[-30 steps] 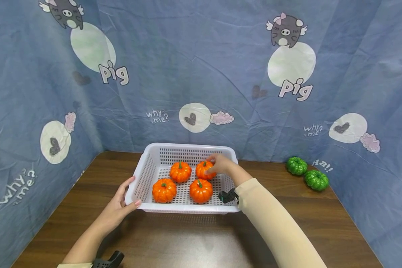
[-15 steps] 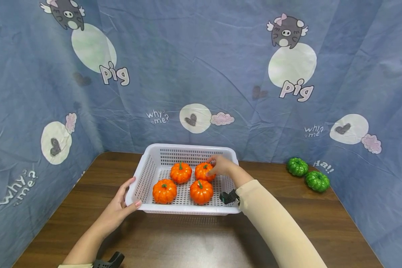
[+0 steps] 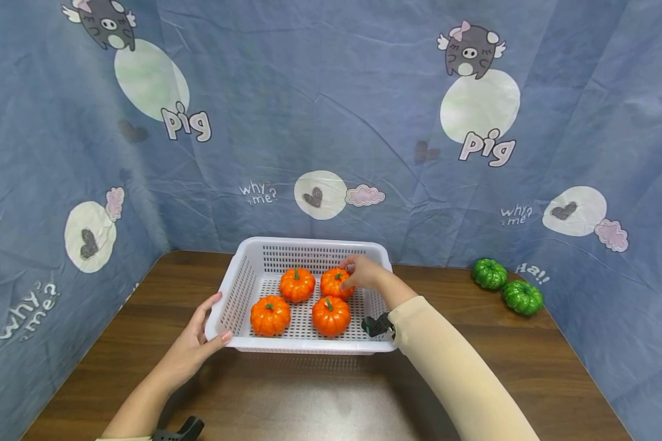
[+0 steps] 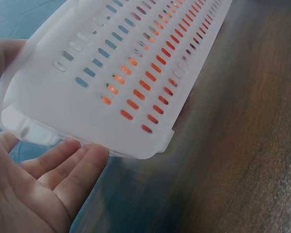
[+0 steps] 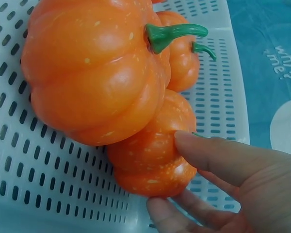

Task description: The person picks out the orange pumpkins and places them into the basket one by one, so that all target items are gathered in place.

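Note:
A white plastic basket (image 3: 243,340) with slotted walls stands on the table, holding several orange pumpkins. My left hand (image 3: 190,349) grips its near left corner; in the left wrist view, the thumb lies over the rim and the fingers (image 4: 89,170) press against the corner from outside. Inside the basket, my right hand (image 3: 366,272) holds the back right pumpkin (image 3: 333,283) between thumb and fingers. That pumpkin (image 5: 153,155) sits low by the basket floor, against the larger-looking front right pumpkin (image 5: 97,73). Two others, front left (image 3: 270,315) and back left (image 3: 296,285), sit untouched.
Two green pumpkins (image 3: 489,274) (image 3: 523,298) lie at the table's far right, beside the cloth. A blue printed cloth (image 3: 287,92) hangs behind and along both sides. Brown wooden table (image 3: 287,392) extends in front of the basket.
The pumpkin in my right hand has shifted slightly left and tilted a little, its stem now lower. My left hand and the basket stay in place.

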Demonstrator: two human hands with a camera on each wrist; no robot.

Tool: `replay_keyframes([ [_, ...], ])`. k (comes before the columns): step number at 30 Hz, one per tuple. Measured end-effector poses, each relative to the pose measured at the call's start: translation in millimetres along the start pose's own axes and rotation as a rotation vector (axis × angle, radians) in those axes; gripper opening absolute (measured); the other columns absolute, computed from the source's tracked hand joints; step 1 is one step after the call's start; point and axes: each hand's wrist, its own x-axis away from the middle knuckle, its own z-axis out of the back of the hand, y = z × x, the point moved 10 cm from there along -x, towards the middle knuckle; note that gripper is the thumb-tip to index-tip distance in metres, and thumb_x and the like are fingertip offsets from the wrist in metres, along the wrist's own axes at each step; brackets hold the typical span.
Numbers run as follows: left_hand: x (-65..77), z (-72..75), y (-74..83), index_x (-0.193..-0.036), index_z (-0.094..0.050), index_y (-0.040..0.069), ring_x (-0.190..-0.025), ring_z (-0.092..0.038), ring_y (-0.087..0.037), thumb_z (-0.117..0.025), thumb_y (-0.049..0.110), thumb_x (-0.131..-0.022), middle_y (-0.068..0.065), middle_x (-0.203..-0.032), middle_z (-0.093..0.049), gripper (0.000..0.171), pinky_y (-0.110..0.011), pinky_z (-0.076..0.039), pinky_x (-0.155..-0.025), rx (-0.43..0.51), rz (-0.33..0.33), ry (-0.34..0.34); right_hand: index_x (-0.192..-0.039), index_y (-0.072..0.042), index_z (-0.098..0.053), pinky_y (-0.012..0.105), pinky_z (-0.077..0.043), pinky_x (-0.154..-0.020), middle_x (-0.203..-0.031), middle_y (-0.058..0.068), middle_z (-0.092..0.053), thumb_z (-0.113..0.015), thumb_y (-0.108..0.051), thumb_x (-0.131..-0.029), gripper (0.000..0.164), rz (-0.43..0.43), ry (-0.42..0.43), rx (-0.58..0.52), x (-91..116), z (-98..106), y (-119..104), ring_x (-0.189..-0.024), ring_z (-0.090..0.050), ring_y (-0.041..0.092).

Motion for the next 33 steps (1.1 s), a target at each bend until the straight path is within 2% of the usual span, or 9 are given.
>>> replay_keyframes([
  [7, 0.6, -0.2, -1.6, -0.159, -0.008, 0.013, -0.122, -0.054, -0.022, -0.064, 0.009, -0.096, -0.034, -0.153, -0.027, 0.084, -0.019, -0.049, -0.088, 0.000, 0.006, 0.001, -0.124, -0.007, -0.062, 0.045, -0.047, -0.102, -0.132, 0.020, -0.058, -0.079, -0.004, -0.083, 0.045, 0.004, 0.006, 0.023, 2, 3, -2, -0.119, -0.055, 0.032],
  [13, 1.7, -0.4, -2.3, -0.159, -0.008, 0.013, -0.121, -0.053, -0.016, -0.064, 0.009, -0.097, -0.034, -0.152, -0.026, 0.084, -0.019, -0.049, -0.088, 0.008, 0.002, -0.002, -0.126, -0.005, -0.061, 0.047, -0.046, -0.102, -0.135, 0.022, -0.056, -0.079, -0.006, -0.083, 0.047, 0.031, 0.012, 0.006, 8, 8, -9, -0.124, -0.053, 0.035],
  [20, 1.9, -0.7, -3.2, -0.159, -0.008, 0.014, -0.127, -0.047, -0.036, -0.063, 0.010, -0.097, -0.033, -0.154, -0.023, 0.084, -0.020, -0.048, -0.089, 0.002, 0.007, -0.002, -0.131, -0.007, -0.061, 0.050, -0.045, -0.103, -0.136, 0.021, -0.057, -0.078, -0.014, -0.085, 0.050, 0.050, -0.002, 0.023, 19, 16, -16, -0.124, -0.053, 0.035],
  [27, 0.5, 1.0, -2.2, -0.160, -0.009, 0.015, -0.126, -0.048, -0.039, -0.064, 0.012, -0.097, -0.031, -0.154, -0.026, 0.084, -0.021, -0.049, -0.089, -0.040, 0.009, 0.016, -0.133, -0.007, -0.060, 0.051, -0.046, -0.101, -0.137, 0.019, -0.056, -0.076, -0.020, -0.088, 0.050, 0.047, 0.014, -0.013, 38, 32, -17, -0.125, -0.053, 0.035],
  [33, -0.9, 1.9, -2.1, -0.159, -0.009, 0.014, -0.127, -0.048, -0.040, -0.065, 0.012, -0.097, -0.031, -0.154, -0.026, 0.084, -0.020, -0.049, -0.089, -0.049, 0.012, 0.022, -0.134, -0.008, -0.060, 0.051, -0.047, -0.100, -0.135, 0.020, -0.056, -0.073, -0.025, -0.091, 0.048, 0.080, 0.052, -0.026, 60, 46, -18, -0.123, -0.053, 0.036],
])
